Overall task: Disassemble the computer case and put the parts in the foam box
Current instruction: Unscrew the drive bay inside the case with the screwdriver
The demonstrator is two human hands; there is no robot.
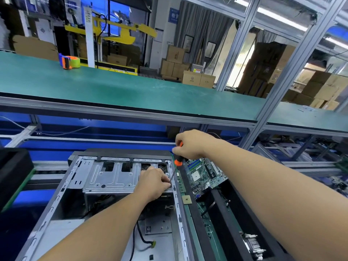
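The open computer case (62,194) lies on its side in front of me, its silver drive cage (111,178) across the far end. My right hand (190,144) grips the orange-and-black handle of a screwdriver (178,162), held nearly upright. The shaft slants down to the cage's right edge. There my left hand (154,182) rests on the cage, fingers curled around the shaft's tip. The black foam box (222,210) sits to the right of the case and holds a motherboard (205,174), a RAM stick (181,182) and a small CPU chip (187,200).
A black block (13,174) stands at the left edge. Loose cables (143,240) lie inside the case. A green shelf (131,91) spans above the bench, carrying an orange tape dispenser (68,62). Aluminium frame posts (278,87) rise on the right. A heatsink part (253,245) lies in the foam box's near end.
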